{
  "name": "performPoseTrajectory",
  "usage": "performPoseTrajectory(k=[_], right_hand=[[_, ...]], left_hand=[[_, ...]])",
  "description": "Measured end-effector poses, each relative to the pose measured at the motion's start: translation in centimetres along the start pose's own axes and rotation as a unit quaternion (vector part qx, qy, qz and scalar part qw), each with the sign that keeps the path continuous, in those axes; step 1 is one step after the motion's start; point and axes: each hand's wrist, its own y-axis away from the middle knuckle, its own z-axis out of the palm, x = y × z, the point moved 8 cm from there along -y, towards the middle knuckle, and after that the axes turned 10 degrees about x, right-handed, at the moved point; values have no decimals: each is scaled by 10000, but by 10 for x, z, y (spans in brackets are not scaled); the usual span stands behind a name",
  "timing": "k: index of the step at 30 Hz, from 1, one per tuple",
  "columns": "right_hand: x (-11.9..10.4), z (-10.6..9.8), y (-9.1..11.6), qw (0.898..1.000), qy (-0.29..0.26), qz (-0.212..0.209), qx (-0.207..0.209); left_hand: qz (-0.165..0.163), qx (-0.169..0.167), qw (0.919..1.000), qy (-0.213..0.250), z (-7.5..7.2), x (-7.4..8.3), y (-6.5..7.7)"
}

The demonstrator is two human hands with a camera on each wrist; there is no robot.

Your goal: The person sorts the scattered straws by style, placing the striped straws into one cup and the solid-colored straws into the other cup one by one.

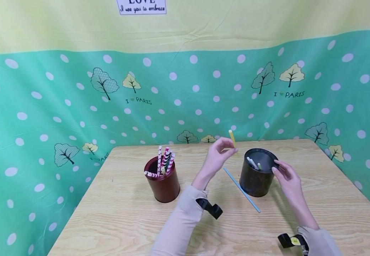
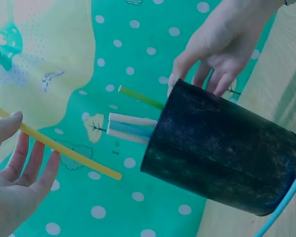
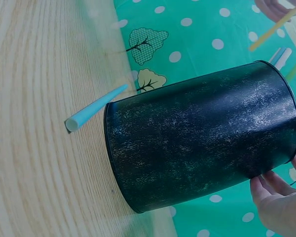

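Note:
In the head view my left hand [image 1: 217, 155] pinches a yellow paper straw [image 1: 232, 138] between thumb and fingers, up and to the left of a black can [image 1: 256, 182]. The left wrist view shows this straw [image 2: 84, 159] slanting beside the can's mouth, apart from it. My right hand [image 1: 289, 182] grips the can at its rim on the right side, thumb and fingers at the edge. White, blue and green straws stick up inside the can; the green straw [image 2: 138, 97] stands apart from the others. A light blue straw [image 1: 241, 190] lies on the table against the can's left side.
To the left stands a dark red can [image 1: 165, 187] holding several patterned straws [image 1: 160, 160], striped and dotted. Both cans are on a wooden table [image 1: 114, 220]. A green dotted curtain [image 1: 197, 89] hangs behind the table's far edge.

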Motion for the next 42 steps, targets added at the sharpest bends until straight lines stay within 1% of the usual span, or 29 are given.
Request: performPoseTrajectory(k=[4, 10, 16, 21, 26, 31, 33, 38, 40, 42], right_hand=[[0, 0, 1, 9999, 117, -46, -13], [0, 0, 1, 10000, 64, -6, 12], [0, 0, 1, 10000, 75, -15, 6], [-1, -1, 1, 9997, 230, -70, 26], [-2, -1, 1, 9997, 236, -69, 21], [-5, -1, 1, 9997, 228, -81, 5], [-5, -1, 1, 9997, 207, -96, 2], [-2, -1, 1, 9998, 172, -101, 30], [-1, -1, 1, 9998, 162, -94, 48], [-1, -1, 0, 9998, 152, -89, 53]], left_hand=[[15, 88, 9999, 68, 2, 4, -2], [97, 135, 9997, 183, 7, 9, -4], [132, 41, 9995, 281, 14, 10, -6], [117, -48, 9997, 195, 20, 9, -7], [82, -158, 9998, 31, 26, 7, -7], [-41, -258, 9996, -127, 31, 0, -7], [-62, -224, 9995, -199, 32, -3, -7], [-106, -192, 9992, -325, 34, -29, -15], [-118, -232, 9990, -359, 34, -39, -18], [-118, -269, 9986, -441, 35, -42, -18]])
